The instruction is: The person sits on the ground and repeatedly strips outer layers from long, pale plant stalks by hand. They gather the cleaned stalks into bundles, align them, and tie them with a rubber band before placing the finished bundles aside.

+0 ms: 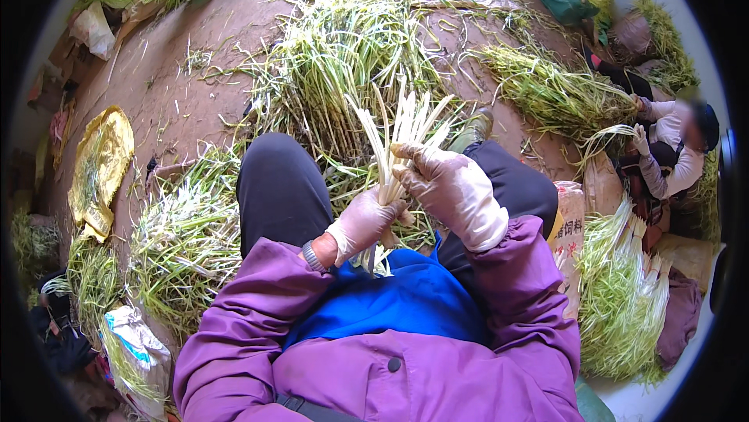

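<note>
Between my knees, my left hand [370,220], in a thin soiled glove and with a grey band at the wrist, is closed around a bunch of pale, whitish plant stalks [404,129]. The stalks fan out upward, away from me. My right hand [453,191], also in a stained glove, is at the right side of the bunch, its thumb and forefinger at the stalks; whether it pinches one I cannot tell. Beyond the bunch stands a big heap of long green-and-yellow leafy stalks [345,59]. A blue apron [398,299] covers my lap.
Another heap of stalks [181,235] lies at my left, near a yellow woven sack [99,170]. Cleaned pale-ended bundles [623,293] lie at my right by a printed sack [569,229]. A co-worker [679,147] sits at the right, holding stalks beside a green pile [556,91].
</note>
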The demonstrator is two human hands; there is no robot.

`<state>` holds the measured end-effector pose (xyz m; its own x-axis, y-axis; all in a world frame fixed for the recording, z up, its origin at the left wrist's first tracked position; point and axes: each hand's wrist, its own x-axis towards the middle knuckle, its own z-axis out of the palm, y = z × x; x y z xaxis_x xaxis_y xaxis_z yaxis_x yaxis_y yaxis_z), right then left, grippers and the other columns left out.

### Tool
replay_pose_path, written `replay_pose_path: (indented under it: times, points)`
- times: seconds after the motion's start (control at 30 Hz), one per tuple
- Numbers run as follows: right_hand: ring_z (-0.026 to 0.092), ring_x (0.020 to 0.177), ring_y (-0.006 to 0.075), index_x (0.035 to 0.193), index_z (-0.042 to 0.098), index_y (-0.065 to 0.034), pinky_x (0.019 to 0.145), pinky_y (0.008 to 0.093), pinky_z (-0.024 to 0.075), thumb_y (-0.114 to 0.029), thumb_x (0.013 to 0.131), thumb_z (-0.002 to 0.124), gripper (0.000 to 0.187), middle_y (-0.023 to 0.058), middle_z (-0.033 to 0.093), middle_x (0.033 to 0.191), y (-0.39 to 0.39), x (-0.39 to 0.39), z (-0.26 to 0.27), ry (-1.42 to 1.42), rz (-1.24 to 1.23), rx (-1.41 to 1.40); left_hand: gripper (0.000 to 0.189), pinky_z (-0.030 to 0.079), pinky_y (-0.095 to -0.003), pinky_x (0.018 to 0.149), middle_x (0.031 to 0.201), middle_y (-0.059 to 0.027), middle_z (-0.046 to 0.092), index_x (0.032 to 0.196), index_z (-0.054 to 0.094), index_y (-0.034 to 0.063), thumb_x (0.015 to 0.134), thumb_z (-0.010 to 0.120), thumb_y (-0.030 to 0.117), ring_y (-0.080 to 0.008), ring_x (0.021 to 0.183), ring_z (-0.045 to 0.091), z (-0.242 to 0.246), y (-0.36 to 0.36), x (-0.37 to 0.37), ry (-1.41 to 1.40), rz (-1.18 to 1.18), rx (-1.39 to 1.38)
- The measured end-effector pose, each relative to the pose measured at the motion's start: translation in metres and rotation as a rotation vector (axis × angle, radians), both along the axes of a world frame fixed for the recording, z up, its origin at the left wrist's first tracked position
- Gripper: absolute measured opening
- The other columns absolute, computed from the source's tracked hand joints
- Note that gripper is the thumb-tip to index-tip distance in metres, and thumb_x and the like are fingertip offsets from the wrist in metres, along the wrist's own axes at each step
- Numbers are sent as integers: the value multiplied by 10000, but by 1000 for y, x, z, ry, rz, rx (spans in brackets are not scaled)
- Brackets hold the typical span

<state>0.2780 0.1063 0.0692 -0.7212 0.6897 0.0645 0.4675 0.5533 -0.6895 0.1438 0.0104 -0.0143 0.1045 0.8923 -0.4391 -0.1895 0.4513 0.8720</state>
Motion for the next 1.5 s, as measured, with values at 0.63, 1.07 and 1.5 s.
replay_pose_path:
  times: [0.63, 1.07, 1.5]
  points:
    - [569, 772, 102, 991, 627, -17, 695, 267, 478, -135, 870, 639, 169, 35, 635, 845, -2, 8, -50, 362, -190, -929, 448, 478, -229, 427, 801, -100, 653, 1089, 564, 36, 920, 589, 451, -112, 444, 535, 15, 7, 3, -178, 42, -131]
    - [578, 703, 94, 975, 620, -1, 649, 239, 482, -41, 861, 581, 127, 37, 637, 825, -10, 7, -47, 619, -275, -978, 319, 493, -242, 441, 813, -90, 643, 1202, 552, 29, 900, 578, 131, -116, 451, 527, 25, 6, 5, -124, 82, -75]
    - [609, 759, 136, 1073, 623, -3, 702, 262, 511, -19, 911, 588, 167, 52, 649, 885, 5, 18, -56, 665, -238, -1157, 426, 542, -276, 521, 804, -78, 634, 1201, 535, 25, 877, 659, 273, -150, 613, 602, 11, 0, -11, -558, 165, -53]
